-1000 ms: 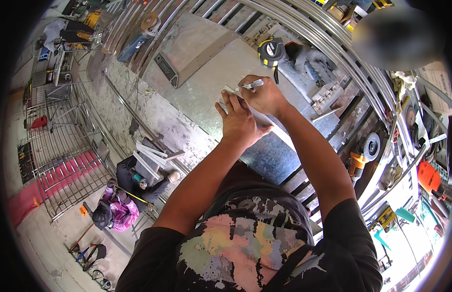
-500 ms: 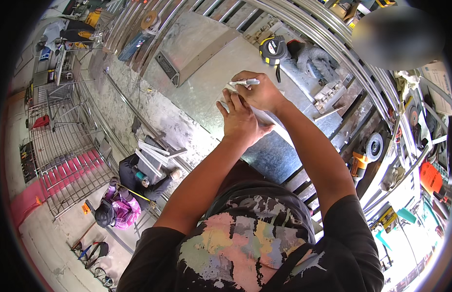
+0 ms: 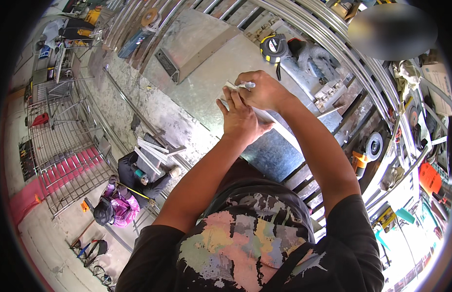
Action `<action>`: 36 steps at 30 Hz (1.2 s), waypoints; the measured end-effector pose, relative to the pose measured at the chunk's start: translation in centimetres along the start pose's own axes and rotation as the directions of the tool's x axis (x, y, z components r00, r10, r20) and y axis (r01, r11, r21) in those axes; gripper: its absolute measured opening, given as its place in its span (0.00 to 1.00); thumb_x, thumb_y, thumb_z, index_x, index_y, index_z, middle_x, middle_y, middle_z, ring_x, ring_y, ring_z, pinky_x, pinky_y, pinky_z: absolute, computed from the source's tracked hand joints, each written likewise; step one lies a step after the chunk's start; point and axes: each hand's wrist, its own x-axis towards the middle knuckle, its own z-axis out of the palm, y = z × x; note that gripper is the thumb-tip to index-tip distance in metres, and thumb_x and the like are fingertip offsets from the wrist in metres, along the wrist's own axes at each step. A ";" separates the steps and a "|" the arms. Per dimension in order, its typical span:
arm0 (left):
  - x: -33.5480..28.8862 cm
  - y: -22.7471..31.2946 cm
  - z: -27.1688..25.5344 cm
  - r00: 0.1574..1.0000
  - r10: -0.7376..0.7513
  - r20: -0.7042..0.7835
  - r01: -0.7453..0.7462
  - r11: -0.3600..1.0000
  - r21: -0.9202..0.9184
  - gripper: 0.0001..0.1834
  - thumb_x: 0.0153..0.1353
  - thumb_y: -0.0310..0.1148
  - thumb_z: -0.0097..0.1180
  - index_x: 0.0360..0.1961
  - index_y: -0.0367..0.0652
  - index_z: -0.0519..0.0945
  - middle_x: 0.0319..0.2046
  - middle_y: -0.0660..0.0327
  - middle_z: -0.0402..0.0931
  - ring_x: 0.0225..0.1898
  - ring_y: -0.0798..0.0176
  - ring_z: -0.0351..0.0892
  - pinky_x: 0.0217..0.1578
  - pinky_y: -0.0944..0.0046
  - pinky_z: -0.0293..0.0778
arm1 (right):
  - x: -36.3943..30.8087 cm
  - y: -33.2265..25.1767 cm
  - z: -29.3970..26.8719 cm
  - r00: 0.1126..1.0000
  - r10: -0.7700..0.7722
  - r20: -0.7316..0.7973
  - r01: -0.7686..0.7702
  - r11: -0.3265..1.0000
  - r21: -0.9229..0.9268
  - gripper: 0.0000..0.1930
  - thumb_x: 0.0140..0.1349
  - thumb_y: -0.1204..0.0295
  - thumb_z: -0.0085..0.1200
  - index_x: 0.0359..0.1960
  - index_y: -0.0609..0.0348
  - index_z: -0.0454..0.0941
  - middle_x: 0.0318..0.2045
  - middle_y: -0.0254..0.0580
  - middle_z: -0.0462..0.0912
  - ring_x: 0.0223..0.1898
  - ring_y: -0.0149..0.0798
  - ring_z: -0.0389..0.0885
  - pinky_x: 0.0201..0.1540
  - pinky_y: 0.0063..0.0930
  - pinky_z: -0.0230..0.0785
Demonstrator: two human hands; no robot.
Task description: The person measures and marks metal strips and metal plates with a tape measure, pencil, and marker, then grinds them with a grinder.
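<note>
Clock times are counted from the hands. The left hand (image 3: 240, 121) lies palm down on a pale bar (image 3: 280, 130), its fingers spread and pointing to 12 o'clock, its thumb to 3. That grip is loose and flat, not curled tight. The bar slants across the worktop (image 3: 201, 104) from 11 o'clock down to 4, and both hands hide its middle. Just past the left hand, the right hand (image 3: 261, 91) is bent in at the wrist, its grip pinched around a pen (image 3: 250, 85) by the bar's top end. Both arms reach up from below.

Just beyond the right hand, at 1 o'clock, sits a black and yellow tape measure (image 3: 273, 47). A bent metal piece (image 3: 206, 56) is at 11. A fuzzy grey bundle (image 3: 316, 61) lies at 2, and little blocks (image 3: 329, 95) sit near 3.

Farther off, long shiny tubes (image 3: 369, 80) curve past at 2. An orange grinder (image 3: 360, 160) rests at 4, and a blue tool (image 3: 133, 44) at 10. Well away, near 8, a person in purple (image 3: 122, 209) sits low with a yellow tape (image 3: 134, 191). A wire rack (image 3: 65, 151) is at 9.
</note>
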 end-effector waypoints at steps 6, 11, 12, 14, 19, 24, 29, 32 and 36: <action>-0.1 0.2 -0.6 0.997 -0.026 0.073 0.028 0.999 -0.033 0.75 0.53 0.78 0.64 0.77 0.18 0.54 0.77 0.32 0.49 0.83 0.28 0.37 0.76 0.24 0.47 | -2.3 -0.5 -1.3 0.995 0.084 0.050 -0.084 0.996 -0.012 0.14 0.61 0.73 0.59 0.47 0.60 0.86 0.40 0.57 0.88 0.41 0.58 0.88 0.47 0.42 0.80; -0.2 0.2 -0.2 0.999 -0.041 0.001 0.041 0.999 -0.017 0.74 0.51 0.77 0.67 0.76 0.17 0.56 0.74 0.34 0.52 0.83 0.30 0.39 0.76 0.25 0.49 | -5.0 0.9 -1.8 0.998 0.053 0.043 -0.054 0.999 0.009 0.13 0.61 0.73 0.60 0.47 0.61 0.86 0.40 0.57 0.88 0.42 0.59 0.87 0.48 0.43 0.80; -0.3 0.3 -0.4 0.999 -0.034 0.005 0.034 0.999 -0.018 0.74 0.51 0.77 0.67 0.76 0.17 0.56 0.74 0.34 0.52 0.83 0.30 0.39 0.76 0.25 0.49 | -5.7 1.1 -1.9 0.999 0.016 0.029 -0.016 1.000 0.011 0.13 0.61 0.74 0.61 0.47 0.61 0.86 0.41 0.57 0.88 0.42 0.59 0.87 0.48 0.44 0.80; -0.2 0.5 -0.9 0.998 -0.055 0.028 0.056 0.998 -0.031 0.74 0.51 0.76 0.68 0.76 0.17 0.55 0.75 0.34 0.52 0.83 0.31 0.39 0.76 0.25 0.49 | -6.8 1.4 -2.0 1.000 -0.012 0.010 0.012 1.000 0.012 0.13 0.61 0.74 0.61 0.47 0.61 0.85 0.41 0.57 0.88 0.42 0.60 0.87 0.48 0.44 0.80; -0.1 0.2 -0.4 0.998 -0.051 0.032 0.051 0.999 0.001 0.74 0.50 0.75 0.69 0.76 0.17 0.55 0.75 0.34 0.51 0.83 0.31 0.39 0.75 0.24 0.49 | -9.1 1.7 -2.6 0.999 -0.049 0.002 0.048 0.999 0.025 0.13 0.59 0.75 0.57 0.45 0.65 0.86 0.41 0.62 0.88 0.43 0.64 0.88 0.49 0.49 0.81; -0.2 0.4 -0.1 0.997 -0.048 -0.054 0.046 0.999 -0.027 0.75 0.46 0.72 0.75 0.72 0.12 0.56 0.73 0.30 0.49 0.80 0.31 0.48 0.74 0.26 0.56 | -11.4 2.0 -3.3 1.000 -0.023 0.019 0.022 0.999 0.039 0.13 0.60 0.77 0.58 0.46 0.66 0.86 0.41 0.64 0.88 0.44 0.64 0.87 0.50 0.48 0.80; -0.3 0.4 -0.2 0.994 -0.026 -0.108 0.024 1.000 -0.018 0.77 0.46 0.75 0.73 0.70 0.10 0.56 0.71 0.32 0.50 0.77 0.29 0.55 0.73 0.24 0.58 | -14.2 3.0 -3.6 1.000 -0.014 0.005 0.014 1.000 0.017 0.12 0.63 0.80 0.60 0.47 0.65 0.85 0.42 0.58 0.89 0.43 0.58 0.89 0.49 0.45 0.80; 0.0 0.2 -0.1 0.999 -0.030 -0.037 0.029 0.999 -0.023 0.76 0.49 0.80 0.66 0.71 0.12 0.58 0.72 0.28 0.50 0.81 0.29 0.42 0.72 0.21 0.56 | -16.0 3.3 -3.9 1.000 -0.017 -0.016 0.017 0.999 0.027 0.12 0.64 0.79 0.60 0.48 0.65 0.85 0.42 0.57 0.89 0.44 0.58 0.89 0.49 0.45 0.80; 0.1 0.2 -0.2 0.999 -0.036 -0.034 0.036 0.999 0.005 0.77 0.48 0.80 0.66 0.71 0.11 0.58 0.72 0.29 0.51 0.81 0.29 0.43 0.72 0.20 0.56 | -18.1 2.7 -4.9 0.996 0.090 0.028 -0.091 0.996 0.025 0.11 0.66 0.78 0.60 0.48 0.65 0.85 0.42 0.56 0.90 0.43 0.56 0.89 0.49 0.44 0.80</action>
